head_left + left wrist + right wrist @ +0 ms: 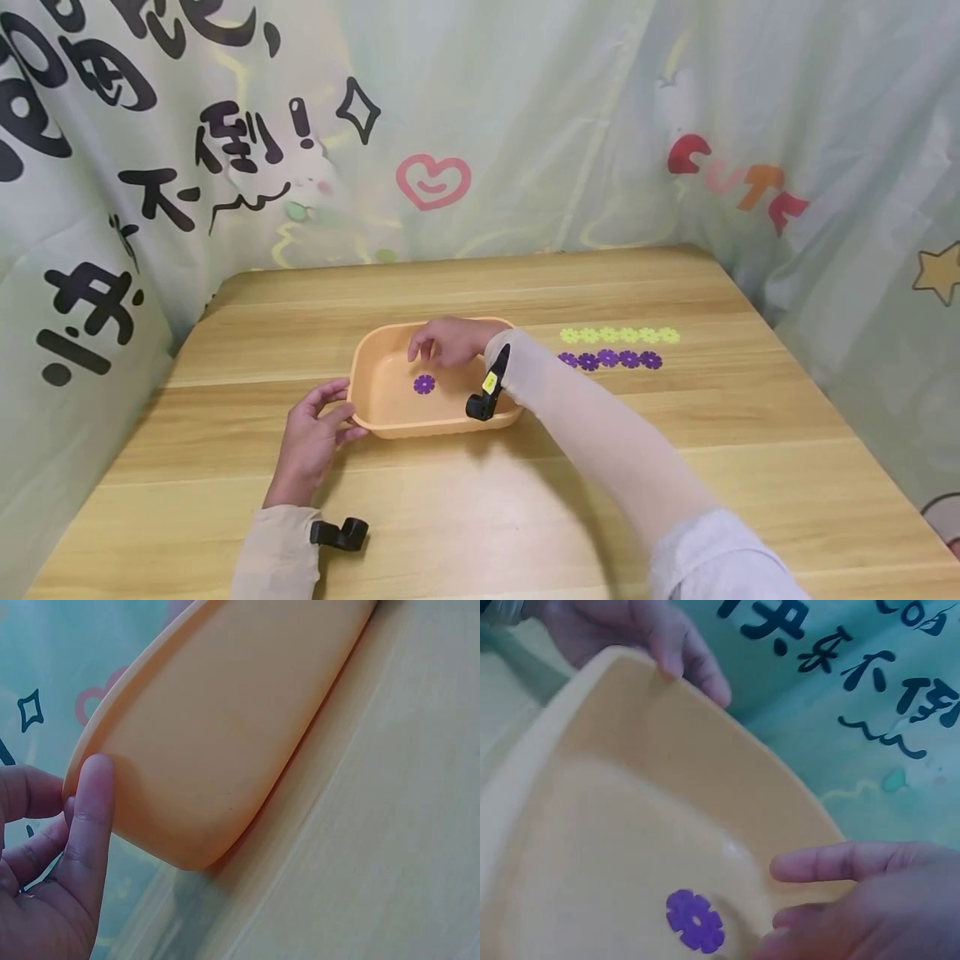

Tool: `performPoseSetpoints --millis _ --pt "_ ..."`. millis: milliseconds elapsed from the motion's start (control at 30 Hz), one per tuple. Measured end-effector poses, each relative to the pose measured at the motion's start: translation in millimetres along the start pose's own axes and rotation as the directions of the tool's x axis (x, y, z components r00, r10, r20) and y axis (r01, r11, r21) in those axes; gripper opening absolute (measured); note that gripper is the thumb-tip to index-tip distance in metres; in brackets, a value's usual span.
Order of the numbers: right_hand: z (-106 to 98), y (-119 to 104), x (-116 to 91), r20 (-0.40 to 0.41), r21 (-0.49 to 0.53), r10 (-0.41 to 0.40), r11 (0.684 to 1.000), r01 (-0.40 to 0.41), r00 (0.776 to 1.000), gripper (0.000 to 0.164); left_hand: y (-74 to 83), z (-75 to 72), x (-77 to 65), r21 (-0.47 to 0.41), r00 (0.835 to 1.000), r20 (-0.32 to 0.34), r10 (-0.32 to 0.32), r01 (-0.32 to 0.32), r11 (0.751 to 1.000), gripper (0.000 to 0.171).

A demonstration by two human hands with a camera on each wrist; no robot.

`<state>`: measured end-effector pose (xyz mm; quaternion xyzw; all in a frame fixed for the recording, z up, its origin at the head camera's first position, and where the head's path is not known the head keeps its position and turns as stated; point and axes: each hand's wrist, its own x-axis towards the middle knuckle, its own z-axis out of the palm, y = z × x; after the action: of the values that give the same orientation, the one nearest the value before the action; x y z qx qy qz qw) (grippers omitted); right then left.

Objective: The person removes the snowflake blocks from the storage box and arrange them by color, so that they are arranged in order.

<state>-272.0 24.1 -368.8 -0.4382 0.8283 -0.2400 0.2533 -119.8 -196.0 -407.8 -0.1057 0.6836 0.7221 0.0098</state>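
My left hand (309, 433) pinches the left end of an orange plastic tub (420, 429), its thumb and fingers at the rim; the left wrist view shows the thumb (90, 817) against the tub's outer wall. A single purple flower-shaped notched disc (424, 384) lies flat on the tub's floor. Over the inside of the tub hovers my right hand (450, 342), fingers loosely bent with nothing visible between them. In the right wrist view its fingers (817, 864) are spread apart, near the purple disc (696, 921) but not touching it.
To the tub's right on the wooden table (465, 517) lie a row of several yellow flower discs (628, 335) and, nearer, a row of several purple flower discs (608, 358). My right forearm passes beside the purple row. A printed curtain (525, 125) surrounds the table's back and sides.
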Motion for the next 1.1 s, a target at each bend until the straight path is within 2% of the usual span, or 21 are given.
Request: performPoseSetpoints --millis 67,200,367,633,867,1100 --pt "1 1 1 0.011 -0.057 -0.004 0.998 0.005 1.0 0.045 0.7 -0.7 -0.1 0.002 1.0 0.0 0.002 -0.002 1.0 0.041" --pt "8 8 2 0.042 -0.069 0.036 0.997 -0.034 0.998 0.045 -0.3 -0.6 -0.1 -0.003 1.0 -0.002 -0.003 0.003 1.0 0.041" --pt "16 11 3 0.04 -0.035 0.061 0.998 -0.06 0.997 0.042 0.8 -0.7 -0.9 -0.011 1.0 -0.001 -0.01 0.01 1.0 0.041" --pt "17 5 3 0.023 -0.01 0.058 0.998 -0.057 0.998 0.037 1.9 -0.2 -0.1 0.001 1.0 -0.005 -0.014 0.014 1.0 0.041" --pt "19 4 3 0.011 0.11 0.064 0.992 -0.065 0.998 0.028 2.0 -0.8 0.9 0.004 1.0 -0.014 -0.008 0.008 1.0 0.041" --pt "20 5 4 0.021 0.119 0.056 0.991 -0.058 0.998 0.027 0.9 -0.7 0.6 -0.001 1.0 -0.008 -0.007 0.007 1.0 0.042"
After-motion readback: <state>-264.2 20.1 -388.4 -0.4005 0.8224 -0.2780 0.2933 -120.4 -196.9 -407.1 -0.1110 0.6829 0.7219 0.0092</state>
